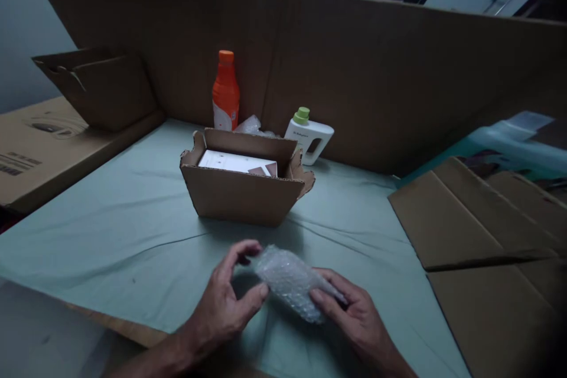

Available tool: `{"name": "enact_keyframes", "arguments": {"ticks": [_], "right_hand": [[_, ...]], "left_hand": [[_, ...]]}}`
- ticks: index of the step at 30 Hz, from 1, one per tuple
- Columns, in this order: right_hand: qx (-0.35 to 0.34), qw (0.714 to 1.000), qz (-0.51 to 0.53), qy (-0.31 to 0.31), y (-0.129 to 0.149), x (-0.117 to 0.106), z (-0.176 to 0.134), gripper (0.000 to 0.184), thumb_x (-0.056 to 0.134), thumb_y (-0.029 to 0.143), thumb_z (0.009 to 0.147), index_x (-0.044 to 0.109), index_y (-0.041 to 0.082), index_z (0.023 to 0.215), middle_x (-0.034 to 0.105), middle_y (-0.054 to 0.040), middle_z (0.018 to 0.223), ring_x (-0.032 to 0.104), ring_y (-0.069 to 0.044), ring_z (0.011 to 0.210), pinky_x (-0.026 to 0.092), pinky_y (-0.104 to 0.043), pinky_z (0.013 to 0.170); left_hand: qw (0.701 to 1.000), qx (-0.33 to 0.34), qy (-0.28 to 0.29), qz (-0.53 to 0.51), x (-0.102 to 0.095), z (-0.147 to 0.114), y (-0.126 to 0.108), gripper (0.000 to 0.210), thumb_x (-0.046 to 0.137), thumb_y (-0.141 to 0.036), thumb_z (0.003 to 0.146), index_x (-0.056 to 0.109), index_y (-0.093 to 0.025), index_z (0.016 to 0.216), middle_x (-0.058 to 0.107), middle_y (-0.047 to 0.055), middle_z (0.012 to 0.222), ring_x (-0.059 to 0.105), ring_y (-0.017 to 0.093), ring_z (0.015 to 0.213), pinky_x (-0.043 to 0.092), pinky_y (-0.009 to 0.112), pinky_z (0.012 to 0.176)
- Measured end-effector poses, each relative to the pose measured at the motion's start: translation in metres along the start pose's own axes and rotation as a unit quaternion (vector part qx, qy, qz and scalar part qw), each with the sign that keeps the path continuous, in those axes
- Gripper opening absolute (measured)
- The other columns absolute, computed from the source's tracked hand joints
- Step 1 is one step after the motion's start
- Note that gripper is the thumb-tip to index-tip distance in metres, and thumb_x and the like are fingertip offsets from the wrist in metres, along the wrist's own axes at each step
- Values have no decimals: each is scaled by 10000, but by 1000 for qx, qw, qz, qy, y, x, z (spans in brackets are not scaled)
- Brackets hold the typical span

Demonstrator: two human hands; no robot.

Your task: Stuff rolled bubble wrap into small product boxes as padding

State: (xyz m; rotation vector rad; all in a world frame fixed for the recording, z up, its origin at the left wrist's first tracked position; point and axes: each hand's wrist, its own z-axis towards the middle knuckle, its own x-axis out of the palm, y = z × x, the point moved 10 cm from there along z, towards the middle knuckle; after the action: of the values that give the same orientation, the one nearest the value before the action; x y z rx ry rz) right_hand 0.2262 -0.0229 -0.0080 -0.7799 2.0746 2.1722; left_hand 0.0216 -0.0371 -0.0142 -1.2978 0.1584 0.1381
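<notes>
A bundle of clear bubble wrap (290, 280) is held low over the cloth near the table's front edge. My right hand (349, 313) grips its right end between thumb and fingers. At the other end, my left hand (230, 295) has its thumb and fingers apart, close to the wrap; whether it touches is hard to tell. Whatever the wrap may contain cannot be made out. Beyond my hands stands an open cardboard box (239, 195) with its flaps up. Inside it lies a white carton (237, 162), its lower part hidden by the box wall.
Behind the box stand an orange bottle (225, 94), more bubble wrap (250, 125) and a white jug with a green cap (310, 136). Flattened cardboard (456, 218) lies at right. A printed carton (39, 147) is at left. A cardboard wall (354, 71) closes the back.
</notes>
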Motion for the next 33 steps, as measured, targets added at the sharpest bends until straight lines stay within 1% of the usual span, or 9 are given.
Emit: {"name": "enact_keyframes", "arguments": {"ticks": [2, 4, 7, 11, 15, 17, 23, 28, 33], "right_hand": [[-42, 998, -42, -27, 30, -25, 11, 253, 650, 478, 898, 782, 298, 1017, 749, -49, 835, 705, -247, 696, 590, -333, 574], [-96, 989, -82, -71, 67, -51, 24, 226, 671, 456, 893, 773, 318, 1041, 740, -46, 831, 693, -228, 661, 577, -306, 521], [-166, 965, -148, -139, 120, -76, 52, 267, 677, 428, 903, 729, 315, 1139, 739, -42, 926, 680, -194, 686, 550, -265, 515], [-148, 920, -339, -128, 160, -76, 113, 300, 590, 372, 944, 707, 243, 1187, 744, -64, 995, 678, -206, 756, 524, -314, 612], [-34, 784, -618, -51, 171, -58, 166, 182, 648, 258, 856, 783, 213, 969, 709, -63, 746, 646, -227, 665, 428, -326, 592], [-27, 743, -668, -6, 175, -39, 183, 143, 655, 231, 838, 790, 212, 883, 699, -71, 723, 631, -216, 638, 394, -309, 572], [-7, 759, -637, 133, 142, 18, 212, 179, 676, 150, 781, 694, 198, 610, 660, -45, 578, 566, -149, 488, 366, -260, 476], [-42, 780, -612, 124, 137, 14, 214, 119, 641, 128, 799, 710, 195, 729, 738, -62, 768, 642, -170, 631, 402, -256, 525], [-36, 794, -596, 118, 125, 17, 210, 276, 611, 186, 873, 649, 164, 601, 678, -55, 633, 589, -133, 550, 344, -247, 508]], "left_hand": [[968, 170, -83, 164, -34, 18, -47, 550, 648, -223, 881, 476, -239, 1403, 580, 144, 1365, 577, 294, 1262, 501, 502, 1042], [904, 277, -141, 292, -56, 35, -79, 663, 669, -169, 865, 415, -228, 1475, 492, 171, 1473, 451, 337, 1411, 416, 548, 1135], [839, 310, -177, 412, -72, 68, -93, 668, 661, -153, 865, 414, -180, 1485, 542, 187, 1427, 410, 372, 1440, 327, 590, 1182], [820, 309, -178, 447, -78, 87, -86, 436, 566, -112, 904, 584, -198, 1331, 689, 109, 1124, 600, 299, 1184, 343, 566, 1157], [817, 329, -190, 435, -79, 80, -85, 362, 524, -100, 925, 635, -203, 1254, 695, 85, 1028, 615, 256, 1027, 398, 518, 1087], [815, 338, -191, 431, -79, 78, -86, 339, 517, -96, 932, 637, -192, 1234, 698, 85, 1015, 609, 251, 1009, 402, 508, 1074], [810, 346, -211, 423, -81, 81, -87, 296, 514, -99, 943, 648, -176, 1196, 707, 84, 994, 607, 251, 985, 411, 488, 1050], [814, 352, -212, 411, -81, 81, -86, 291, 524, -90, 936, 648, -156, 1192, 712, 86, 997, 612, 250, 999, 407, 486, 1057], [813, 347, -218, 414, -82, 81, -84, 291, 536, -88, 927, 645, -152, 1189, 711, 91, 997, 614, 251, 986, 414, 495, 1059]]}}
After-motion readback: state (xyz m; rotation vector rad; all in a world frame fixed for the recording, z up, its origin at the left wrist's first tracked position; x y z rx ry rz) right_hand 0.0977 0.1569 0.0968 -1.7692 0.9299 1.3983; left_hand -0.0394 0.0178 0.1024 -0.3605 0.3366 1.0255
